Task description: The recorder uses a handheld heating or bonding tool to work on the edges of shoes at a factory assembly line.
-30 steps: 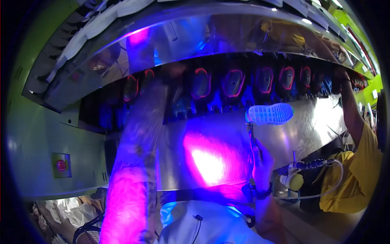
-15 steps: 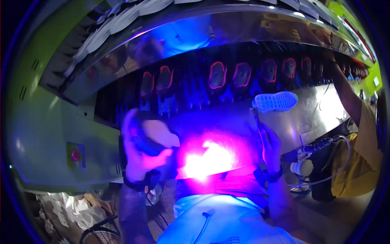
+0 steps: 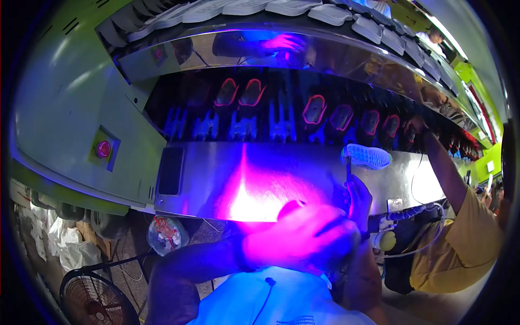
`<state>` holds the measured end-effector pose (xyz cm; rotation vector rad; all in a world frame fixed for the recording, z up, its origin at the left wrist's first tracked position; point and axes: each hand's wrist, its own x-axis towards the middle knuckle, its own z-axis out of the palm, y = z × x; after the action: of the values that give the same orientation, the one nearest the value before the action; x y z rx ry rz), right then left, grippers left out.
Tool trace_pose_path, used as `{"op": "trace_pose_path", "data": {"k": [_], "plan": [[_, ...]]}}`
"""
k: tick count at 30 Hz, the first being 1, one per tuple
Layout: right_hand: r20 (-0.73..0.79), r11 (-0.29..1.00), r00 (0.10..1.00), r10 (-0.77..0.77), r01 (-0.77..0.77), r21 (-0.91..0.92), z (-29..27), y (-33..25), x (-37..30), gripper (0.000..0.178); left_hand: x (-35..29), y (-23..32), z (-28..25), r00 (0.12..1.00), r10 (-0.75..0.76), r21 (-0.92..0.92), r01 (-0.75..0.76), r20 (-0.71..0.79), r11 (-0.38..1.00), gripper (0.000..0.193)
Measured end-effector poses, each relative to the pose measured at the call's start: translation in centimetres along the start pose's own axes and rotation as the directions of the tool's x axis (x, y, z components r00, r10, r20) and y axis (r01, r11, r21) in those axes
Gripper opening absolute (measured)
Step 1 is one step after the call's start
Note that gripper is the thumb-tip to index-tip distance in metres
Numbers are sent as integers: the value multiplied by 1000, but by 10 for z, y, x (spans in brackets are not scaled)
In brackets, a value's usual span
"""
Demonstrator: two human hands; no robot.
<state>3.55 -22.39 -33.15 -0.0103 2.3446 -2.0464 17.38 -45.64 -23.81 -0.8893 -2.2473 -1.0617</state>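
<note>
My left hand (image 3: 298, 234) reaches across my front to the right, blurred and lit pink. Its fingers are closed over a dark shoe upper (image 3: 340, 250), mostly hidden by the hand and smeared. My right hand (image 3: 358, 199) grips a thin dark tool (image 3: 348, 169) that points away from me; its kind is unclear. The tool's far end is beside a pale, blue-lit shoe sole (image 3: 371, 157), which lies tread up on the metal table (image 3: 211, 157).
Behind the table, several red-rimmed dark shoe forms (image 3: 314, 109) stand in a row. A flat dark rectangular object (image 3: 171, 170) lies at the table's left. A red button (image 3: 103, 149) sits on the green machine. At right, a co-worker's arm (image 3: 447, 162) reaches into the row.
My left hand has swung from the table's left side to the right with the shoe upper. My right hand stays by the sole, tool in hand. The view has shifted.
</note>
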Motion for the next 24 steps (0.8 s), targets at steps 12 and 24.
{"op": "trace_pose_path", "data": {"k": [12, 24], "plan": [[459, 806, 844, -277, 464, -367, 77, -51, -80, 30, -133, -3, -41, 968, -2, 207, 55, -250, 977, 60], [460, 884, 887, -41, 246, -397, 118, -54, -56, 27, -190, 18, -14, 990, 70, 270, -35, -121, 962, 45]]}}
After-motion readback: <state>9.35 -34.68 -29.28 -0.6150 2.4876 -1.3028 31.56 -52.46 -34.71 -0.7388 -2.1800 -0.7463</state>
